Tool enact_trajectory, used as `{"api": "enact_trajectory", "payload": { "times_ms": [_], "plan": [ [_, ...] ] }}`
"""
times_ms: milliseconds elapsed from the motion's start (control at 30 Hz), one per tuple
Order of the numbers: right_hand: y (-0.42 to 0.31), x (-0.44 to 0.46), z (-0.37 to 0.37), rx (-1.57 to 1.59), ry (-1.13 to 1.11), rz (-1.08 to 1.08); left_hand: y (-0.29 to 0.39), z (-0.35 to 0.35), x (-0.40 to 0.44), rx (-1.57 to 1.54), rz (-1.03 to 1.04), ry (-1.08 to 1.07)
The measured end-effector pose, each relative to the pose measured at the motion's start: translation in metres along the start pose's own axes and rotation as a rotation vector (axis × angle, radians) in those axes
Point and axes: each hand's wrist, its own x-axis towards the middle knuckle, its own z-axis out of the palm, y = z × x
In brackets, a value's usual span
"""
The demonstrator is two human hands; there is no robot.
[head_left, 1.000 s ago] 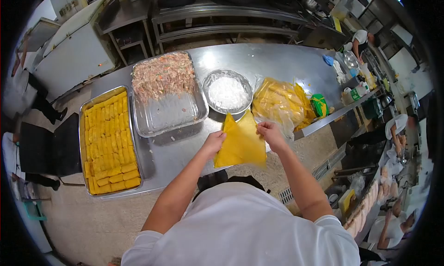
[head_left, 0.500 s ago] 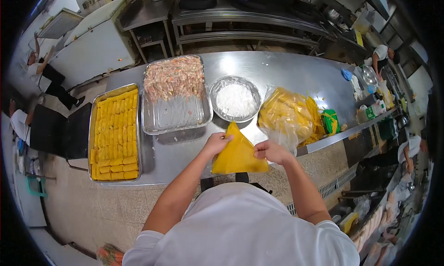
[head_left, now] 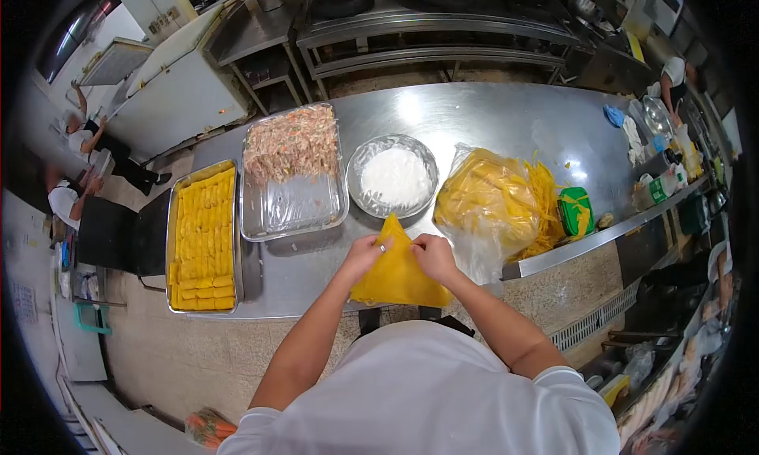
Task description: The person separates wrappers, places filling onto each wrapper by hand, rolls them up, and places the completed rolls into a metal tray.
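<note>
A thin yellow wrapper sheet (head_left: 399, 277), its pointed corner up, hangs at the near edge of the steel table. My left hand (head_left: 364, 259) pinches its left side, thumb on top. My right hand (head_left: 433, 257) has its fingers closed on the right side, near the upper point. Just beyond the point stands a round metal bowl (head_left: 364, 151) of white powder or paste (head_left: 395, 177). To the right, a clear plastic bag (head_left: 484, 194) holds more yellow sheets, with loose yellow strips (head_left: 541, 202) beside it.
Left of the bowl, a metal tray (head_left: 288, 210) carries shredded filling (head_left: 291, 143) at its far end. A second tray (head_left: 168, 285) contains rows of yellow rolls (head_left: 204, 237). A green package (head_left: 575, 211) lies right of the bag. Several people work at the sides.
My right hand has moved up and left along the sheet's edge, closer to my left hand. The whole view has shifted slightly. My left hand keeps its hold.
</note>
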Motion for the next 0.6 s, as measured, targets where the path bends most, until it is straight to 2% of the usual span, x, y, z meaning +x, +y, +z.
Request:
{"api": "enact_trajectory", "payload": {
  "times_ms": [33, 133, 200, 333, 433, 600],
  "plan": [
    [-0.001, -0.001, 0.000, 0.002, -0.003, 0.014, 0.003, 0.002, -0.004, 0.044, 0.008, -0.007],
    [-0.007, -0.010, -0.005, -0.141, 0.098, -0.149, 0.016, 0.010, -0.018, 0.123, 0.021, -0.018],
    [-0.016, -0.013, -0.011, -0.083, 0.123, -0.204, 0.023, 0.015, -0.024, 0.109, 0.014, -0.014],
    [-0.042, -0.024, -0.030, -0.135, 0.070, -0.257, 0.024, 0.018, -0.030, 0.129, 0.093, -0.056],
    [-0.052, -0.030, -0.032, -0.057, 0.219, -0.364, 0.030, 0.023, -0.039, 0.092, 0.153, -0.084],
    [-0.064, -0.039, -0.046, -0.162, 0.215, -0.406, 0.028, 0.030, -0.041, 0.152, 0.276, -0.090]
  ]
}}
